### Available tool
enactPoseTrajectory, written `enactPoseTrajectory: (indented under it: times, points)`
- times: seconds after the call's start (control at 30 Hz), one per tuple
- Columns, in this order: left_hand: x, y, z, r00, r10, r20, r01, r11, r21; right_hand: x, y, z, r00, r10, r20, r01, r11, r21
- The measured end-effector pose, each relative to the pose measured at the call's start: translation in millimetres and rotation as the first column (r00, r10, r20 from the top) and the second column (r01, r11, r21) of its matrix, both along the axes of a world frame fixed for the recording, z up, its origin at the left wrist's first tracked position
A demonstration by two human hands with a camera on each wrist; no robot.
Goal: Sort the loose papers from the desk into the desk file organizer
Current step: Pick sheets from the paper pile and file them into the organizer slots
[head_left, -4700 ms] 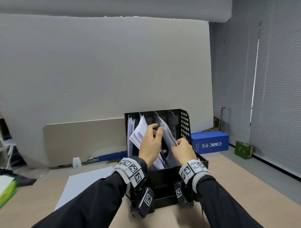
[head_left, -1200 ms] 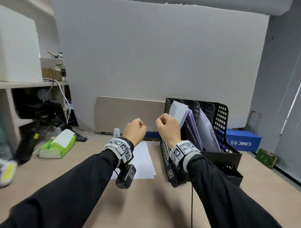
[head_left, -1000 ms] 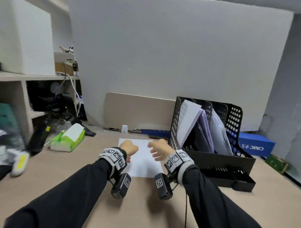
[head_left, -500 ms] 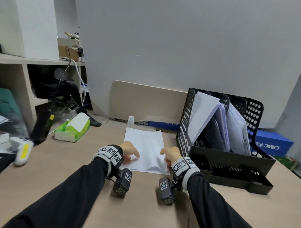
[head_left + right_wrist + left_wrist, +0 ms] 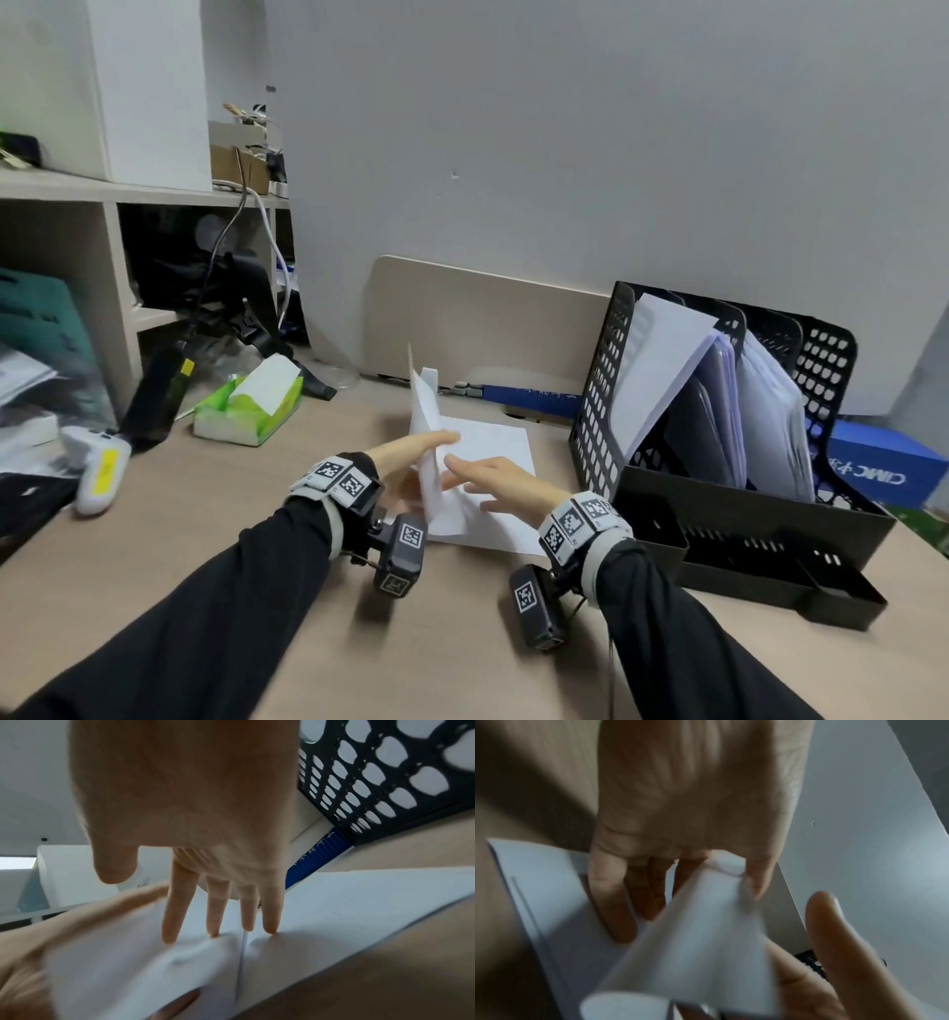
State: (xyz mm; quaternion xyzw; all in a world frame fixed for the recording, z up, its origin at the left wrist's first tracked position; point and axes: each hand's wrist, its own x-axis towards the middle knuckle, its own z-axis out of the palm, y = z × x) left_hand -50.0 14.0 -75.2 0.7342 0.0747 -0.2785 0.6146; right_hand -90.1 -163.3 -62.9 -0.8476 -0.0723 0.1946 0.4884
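Papers (image 5: 493, 462) edge lifted, left hand (image 5: 405, 457)

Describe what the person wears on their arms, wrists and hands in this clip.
Both arms are in long black sleeves. Each wrist carries a grey band with black-and-white square tags, and below it hangs a small black camera box bearing similar tags. A thin cable trails by the right sleeve. The left hand and right hand are bare: no gloves.

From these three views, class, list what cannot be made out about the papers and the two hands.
- Lifted sheet: any print, blurred in all views.
- Left hand: fingertips, head view, behind that sheet.
- Paper stack: sheet count, too thin.
- File organizer: lower filed papers, behind its front wall.
- Right hand: thumb tip, blurred.
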Motion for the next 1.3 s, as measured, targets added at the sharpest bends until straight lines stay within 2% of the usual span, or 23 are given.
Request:
enactPoseTrajectory:
  times: [0.07,0.1,0.17,0.23,0.27,0.4,0.53,0.63,0.7,0.77,0.83,0.9,0.97,1.03,1.07,1.13,1.2,1.27,1.3]
  points:
    - [1,1,-5,0.995,0.103,0.008,-0.103,0.995,-0.015,8,-5,0,0.987,-0.153,0.042,0.152,0.988,0.034]
    - [2,2,-8,0.991,0.132,-0.001,-0.132,0.990,-0.039,14,-9,-2,0.954,-0.289,0.083,0.287,0.957,0.038]
    - [3,3,-10,0.989,0.139,-0.042,-0.142,0.988,-0.065,29,-25,-11,0.833,-0.540,0.123,0.542,0.840,0.013]
    - [4,6,-9,0.989,0.125,-0.077,-0.131,0.988,-0.077,34,-38,-16,0.749,-0.656,0.096,0.658,0.753,0.011]
    - [5,6,-8,0.989,0.126,-0.079,-0.131,0.989,-0.069,36,-44,-17,0.731,-0.679,0.064,0.679,0.734,0.030]
    - [3,3,-4,0.989,0.128,-0.076,-0.133,0.989,-0.064,34,-52,-12,0.741,-0.652,-0.163,0.672,0.726,0.146]
    - [0,-1,-4,0.989,0.135,-0.055,-0.138,0.988,-0.068,56,-58,-31,0.825,-0.531,-0.193,0.563,0.804,0.192]
    - [1,-3,-6,0.989,0.144,-0.040,-0.147,0.984,-0.104,39,-36,-19,0.900,-0.386,-0.201,0.430,0.857,0.284]
    - [4,2,-6,0.994,0.104,-0.039,-0.108,0.982,-0.153,24,-17,-7,0.963,-0.221,-0.153,0.260,0.911,0.321]
    - [10,9,-7,0.998,0.040,-0.051,-0.049,0.976,-0.210,20,-4,-5,0.987,-0.071,-0.144,0.111,0.949,0.296]
    - [11,14,-8,0.998,-0.003,-0.069,-0.014,0.969,-0.247,14,7,-6,0.993,0.009,-0.121,0.014,0.982,0.188]
    - [9,16,-12,0.996,0.005,-0.086,-0.029,0.960,-0.277,14,12,-8,0.998,0.008,-0.065,-0.001,0.993,0.114]
    - [8,17,-19,0.994,0.083,-0.075,-0.100,0.958,-0.270,15,11,-10,0.999,-0.032,-0.027,0.035,0.990,0.137]
    - [1,15,-23,0.991,0.136,-0.004,-0.132,0.961,-0.243,12,6,-8,0.996,-0.093,-0.015,0.095,0.979,0.182]
    - [-6,12,-22,0.993,0.108,0.052,-0.093,0.968,-0.234,11,4,-5,0.990,-0.139,-0.023,0.140,0.967,0.211]
    - [-27,0,-7,0.986,-0.074,0.152,0.108,0.967,-0.232,5,0,4,0.982,-0.184,-0.036,0.186,0.939,0.288]
    - [-42,-10,11,0.930,-0.295,0.219,0.334,0.927,-0.170,-1,-3,17,0.981,-0.195,0.001,0.186,0.936,0.299]
    - [-47,-17,20,0.879,-0.401,0.257,0.435,0.896,-0.088,2,-10,19,0.956,-0.286,0.068,0.255,0.923,0.288]
    - [-48,-20,21,0.869,-0.407,0.282,0.440,0.896,-0.061,3,-14,18,0.931,-0.351,0.102,0.309,0.906,0.290]
